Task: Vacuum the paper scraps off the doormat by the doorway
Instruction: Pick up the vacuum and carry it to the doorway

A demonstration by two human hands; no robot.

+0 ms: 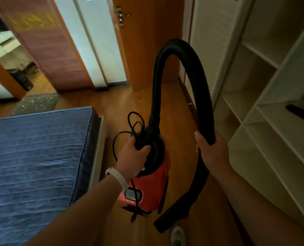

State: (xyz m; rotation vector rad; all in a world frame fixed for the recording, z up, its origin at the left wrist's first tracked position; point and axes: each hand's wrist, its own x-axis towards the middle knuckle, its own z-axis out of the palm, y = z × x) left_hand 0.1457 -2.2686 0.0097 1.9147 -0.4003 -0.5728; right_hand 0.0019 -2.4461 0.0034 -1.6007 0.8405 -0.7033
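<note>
A red vacuum cleaner (151, 189) hangs above the wooden floor in the middle of the view. My left hand (134, 155) grips its black top handle together with loops of the black power cord (135, 121). A black ribbed hose (176, 48) arches up from the vacuum and comes down on the right, where my right hand (209, 150) grips it. The hose's black nozzle (167, 222) hangs below near the floor. The grey doormat (36, 103) lies far off at the upper left by the doorway, strewn with white paper scraps (34, 101).
A bed with a blue mattress (35, 157) fills the left side. White open shelving (272, 121) lines the right wall. A wooden door (147, 41) stands ahead. A wooden-floor aisle (112, 100) runs between bed and shelves toward the doormat.
</note>
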